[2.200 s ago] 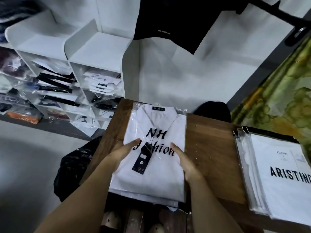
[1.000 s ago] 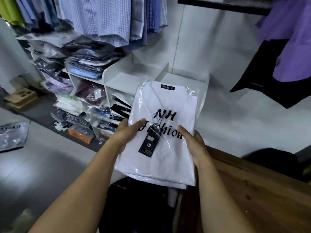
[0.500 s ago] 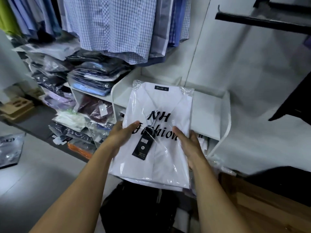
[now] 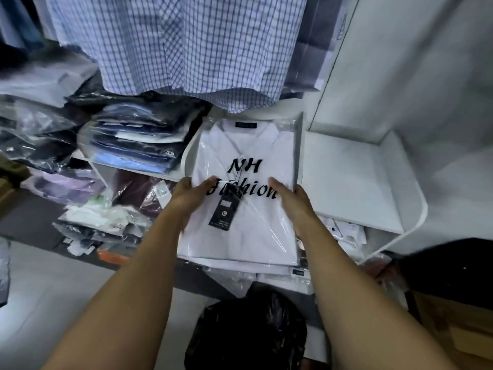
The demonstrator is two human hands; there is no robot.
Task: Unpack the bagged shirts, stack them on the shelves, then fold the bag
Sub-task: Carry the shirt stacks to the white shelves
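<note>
Head view, swept left to right. Far left: slumped stacks of bagged garments [image 4: 48,129] on open shelving, crinkled clear plastic over dark, lilac and pale cloth. Just right of those, a neater pile of folded blue and navy shirts [image 4: 136,145] in glossy sleeves, on a white shelf board. Overhead, a hanging checked shirt [image 4: 181,49], fine blue grid on white, hem draping down almost to the white shelf unit [image 4: 360,182].

Left hand [image 4: 186,201] reaching forward on a nearly straight, bare forearm, palm turned inward, thumb lying on top of the pack near the printed lettering, remaining fingers tucked under the left edge and hidden. Between both hands, the bagged white shirt [image 4: 245,198]: flat, rectangular, folded with collar away from the camera, shiny wrinkled film, black "NH Fashion" print, and a dark hang tag [image 4: 225,213] lying on its front. Far end of the pack lies over the rounded top of the shelf unit, near end held out past its front edge; more bagged shirts showing directly beneath it. Right hand [image 4: 296,206] mirroring the left, thumb on top, fingers wrapped under the right edge, clamping the pack.

Lower centre, on the floor: a crumpled black plastic bag [image 4: 248,335], glossy. Right of the pack, smooth matte shelf top, rounded corner.
</note>
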